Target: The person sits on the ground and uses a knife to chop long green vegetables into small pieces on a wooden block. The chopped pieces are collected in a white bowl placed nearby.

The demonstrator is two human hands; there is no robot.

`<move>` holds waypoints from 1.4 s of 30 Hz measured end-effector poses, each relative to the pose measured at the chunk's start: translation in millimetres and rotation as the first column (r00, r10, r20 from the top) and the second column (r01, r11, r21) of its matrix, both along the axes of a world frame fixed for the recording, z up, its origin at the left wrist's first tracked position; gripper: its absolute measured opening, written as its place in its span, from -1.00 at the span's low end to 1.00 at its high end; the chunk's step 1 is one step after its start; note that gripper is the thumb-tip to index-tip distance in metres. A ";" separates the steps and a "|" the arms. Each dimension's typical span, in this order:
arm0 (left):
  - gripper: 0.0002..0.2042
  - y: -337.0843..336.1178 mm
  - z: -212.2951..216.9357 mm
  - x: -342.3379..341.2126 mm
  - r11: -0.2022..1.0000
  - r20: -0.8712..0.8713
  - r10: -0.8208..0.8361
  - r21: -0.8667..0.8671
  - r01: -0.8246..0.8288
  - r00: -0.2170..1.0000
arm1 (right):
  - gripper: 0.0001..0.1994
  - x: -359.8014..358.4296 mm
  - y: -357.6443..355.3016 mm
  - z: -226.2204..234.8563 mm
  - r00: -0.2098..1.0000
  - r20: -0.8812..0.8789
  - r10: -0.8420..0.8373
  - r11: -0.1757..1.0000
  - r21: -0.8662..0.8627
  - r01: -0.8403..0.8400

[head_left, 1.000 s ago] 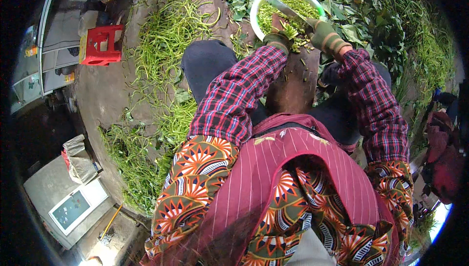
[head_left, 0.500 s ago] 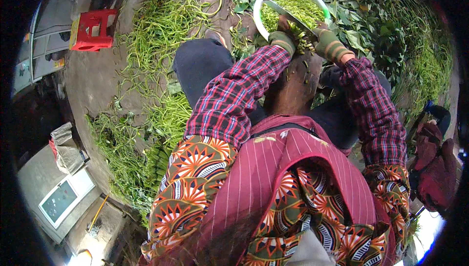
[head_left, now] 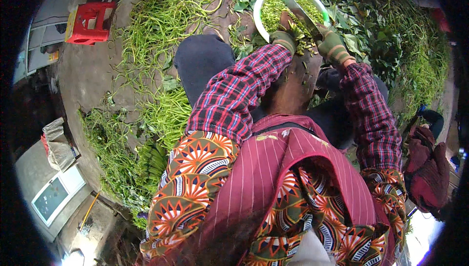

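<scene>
My right hand, in a striped green fingerless glove, grips the handle of a large knife. Its long blade slants up and left over a white basin with green patches on the rim. Inside the basin lie many chopped green bean pieces. My left hand, gloved alike, is closed round a bunch of green beans just beside the blade. Below both hands a brown wooden board slopes toward me between my knees, with a few cut bits on it.
Long green beans are heaped on the floor at the left, with more bunches nearer me. Leafy greens spread at the right. A red stool stands at the far left, and dark red cloth lies at the right.
The knife has lifted slightly and turned steeper, its tip now past the basin's far rim. My right hand has shifted a little right. The left hand stays nearly in place.
</scene>
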State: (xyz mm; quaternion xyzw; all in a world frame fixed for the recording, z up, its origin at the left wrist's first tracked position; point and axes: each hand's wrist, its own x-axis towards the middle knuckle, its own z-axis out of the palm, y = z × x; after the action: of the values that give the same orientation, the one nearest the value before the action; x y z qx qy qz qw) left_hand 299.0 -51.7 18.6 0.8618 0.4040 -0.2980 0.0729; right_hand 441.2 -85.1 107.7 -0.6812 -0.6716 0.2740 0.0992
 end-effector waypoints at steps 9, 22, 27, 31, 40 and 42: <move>-0.75 0.7 38.5 7.7 0.986 -0.034 0.109 -0.120 -0.112 0.993 | -0.71 4.5 -13.6 11.3 0.999 -0.043 -0.002 0.971 -0.239 -0.009; -0.79 1.2 41.8 2.5 0.988 -0.081 -0.003 -0.153 -0.009 0.997 | -0.63 -5.3 8.1 -15.8 0.998 0.003 0.059 0.975 -0.216 -0.057; -0.78 3.5 36.8 10.2 0.986 -0.026 0.094 -0.135 -0.097 0.995 | -0.68 12.2 -5.4 -1.5 0.993 -0.104 -0.053 0.997 -0.059 0.047; -0.78 -3.8 30.7 1.0 0.992 0.007 0.099 -0.080 -0.098 0.995 | -0.72 -10.9 -10.1 34.1 0.999 -0.019 -0.027 0.963 -0.268 0.021; -0.76 -3.2 44.9 4.4 0.987 -0.080 0.029 -0.154 -0.041 0.996 | -0.74 -18.1 -7.1 0.5 0.995 0.078 0.057 0.971 -0.237 -0.037; -0.77 -3.0 37.8 5.4 0.988 -0.086 0.031 -0.145 -0.043 0.996 | -0.71 -23.5 -9.6 -9.2 0.993 0.114 0.044 0.977 -0.213 -0.019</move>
State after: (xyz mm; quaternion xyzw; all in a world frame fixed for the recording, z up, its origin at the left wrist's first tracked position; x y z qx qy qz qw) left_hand 304.5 -54.7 56.4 0.8332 0.3996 -0.3611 0.1248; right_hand 417.7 -94.7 98.5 -0.6920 -0.6541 0.3048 -0.0180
